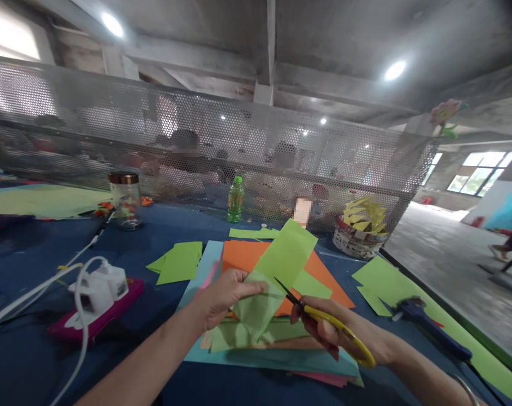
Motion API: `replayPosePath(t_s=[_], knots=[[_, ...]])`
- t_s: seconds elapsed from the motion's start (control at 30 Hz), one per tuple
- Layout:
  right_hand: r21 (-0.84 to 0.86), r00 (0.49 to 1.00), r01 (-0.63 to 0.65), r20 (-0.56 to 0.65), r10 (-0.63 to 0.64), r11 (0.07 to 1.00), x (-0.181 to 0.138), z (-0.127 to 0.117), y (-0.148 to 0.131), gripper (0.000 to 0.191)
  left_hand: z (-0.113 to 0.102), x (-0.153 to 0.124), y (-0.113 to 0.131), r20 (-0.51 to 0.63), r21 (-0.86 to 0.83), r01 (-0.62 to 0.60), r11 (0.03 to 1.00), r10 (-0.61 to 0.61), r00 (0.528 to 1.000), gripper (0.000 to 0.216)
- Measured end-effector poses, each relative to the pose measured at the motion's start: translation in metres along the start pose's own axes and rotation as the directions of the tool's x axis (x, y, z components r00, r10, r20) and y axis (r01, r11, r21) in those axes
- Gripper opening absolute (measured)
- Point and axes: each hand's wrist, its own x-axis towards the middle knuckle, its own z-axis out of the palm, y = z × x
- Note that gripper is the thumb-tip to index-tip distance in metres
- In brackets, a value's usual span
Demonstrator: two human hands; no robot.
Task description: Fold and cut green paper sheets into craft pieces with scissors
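Observation:
My left hand pinches a strip of light green paper between thumb and fingers, holding it up at a slant over the stack. In my right hand is a pair of scissors with yellow handles and dark blades. The blades lie at the right edge of the green paper; whether they have cut into it I cannot tell. Beneath both hands is a pile of coloured sheets, with orange paper above and light blue paper lower down.
Green paper pieces lie left of the stack. A purple power strip with white plugs, a glass jar and a green bottle stand around. At right are a basket of yellow paper pieces and a blue glue gun. Perforated metal panels border the back.

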Motion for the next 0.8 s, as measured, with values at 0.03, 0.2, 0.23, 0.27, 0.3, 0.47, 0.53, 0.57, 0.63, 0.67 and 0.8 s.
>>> replayPosePath(t_s=[0.03, 0.2, 0.23, 0.27, 0.3, 0.47, 0.53, 0.57, 0.63, 0.67, 0.8], knots=[[0.004, 1.0, 0.0, -0.008, 0.0, 1.0, -0.0002, 0.0009, 0.0004, 0.061, -0.0002, 0.0, -0.0001, 0.011, 0.003, -0.01, 1.0, 0.01, 1.0, 0.033], [0.006, 0.999, -0.015, -0.039, 0.015, 1.0, 0.0001, 0.0034, 0.0026, 0.062, 0.0, -0.0004, 0.0021, 0.002, 0.025, -0.024, 0.999, 0.023, 1.0, 0.031], [0.004, 0.999, -0.023, -0.044, 0.024, 1.0, 0.0001, 0.0035, 0.0023, 0.061, 0.0003, -0.0005, 0.0025, 0.001, 0.025, -0.024, 0.999, 0.024, 1.0, 0.031], [0.001, 0.998, -0.03, -0.047, 0.03, 1.0, 0.0, 0.0035, 0.0017, 0.06, 0.0006, -0.0007, 0.0026, 0.003, 0.022, -0.024, 0.999, 0.024, 1.0, 0.031], [0.0, 0.998, -0.036, -0.048, 0.036, 0.999, -0.0001, 0.0035, 0.0012, 0.06, 0.0009, -0.0009, 0.0025, 0.006, 0.016, -0.024, 1.0, 0.024, 1.0, 0.03], [0.001, 0.997, -0.057, -0.051, 0.057, 0.998, -0.0012, 0.0036, 0.0006, 0.058, 0.0025, -0.0023, 0.0016, -0.006, 0.004, -0.009, 1.0, 0.009, 1.0, 0.03], [-0.002, 0.995, -0.084, -0.059, 0.084, 0.996, -0.0016, 0.0037, 0.0004, 0.054, 0.0029, -0.0023, 0.0017, -0.007, 0.006, -0.008, 1.0, 0.009, 1.0, 0.03], [-0.002, 0.994, -0.095, -0.061, 0.095, 0.995, -0.0018, 0.0037, -0.0001, 0.053, 0.003, -0.0021, 0.0018, -0.006, 0.003, -0.009, 1.0, 0.009, 1.0, 0.03], [-0.017, 0.994, -0.094, -0.063, 0.092, 0.995, -0.0022, 0.0037, -0.0015, 0.055, 0.0031, -0.0016, 0.0021, -0.004, -0.003, -0.008, 1.0, 0.008, 1.0, 0.03], [-0.033, 0.995, -0.084, -0.063, 0.081, 0.996, -0.0023, 0.0036, -0.0024, 0.057, 0.003, -0.0015, 0.0023, -0.004, -0.003, -0.007, 1.0, 0.007, 1.0, 0.031], [-0.099, 0.996, -0.067, -0.064, 0.061, 0.993, -0.0029, 0.0033, -0.0045, 0.063, 0.003, -0.0015, 0.0029, 0.001, 0.013, -0.023, 1.0, 0.023, 1.0, 0.03]])
